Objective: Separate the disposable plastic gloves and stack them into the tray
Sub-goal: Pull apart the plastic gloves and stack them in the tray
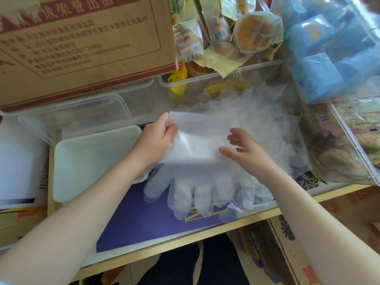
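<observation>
Both hands work the glove [197,140]: left hand [156,140] pinches its cuff w/ thumb, right hand [242,149] open-fingered to peel, tray [82,161] at 9 o'clock.

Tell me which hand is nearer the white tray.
Left. The left hand pinches the gloves right beside the white tray, its wrist over the tray's corner; the right hand hovers farther right, across the gloves.

Two hands: left [153,138], right [245,150]. One white tray [86,161]. One cardboard box [82,42]. Gloves [195,182]: count unclear.
</observation>
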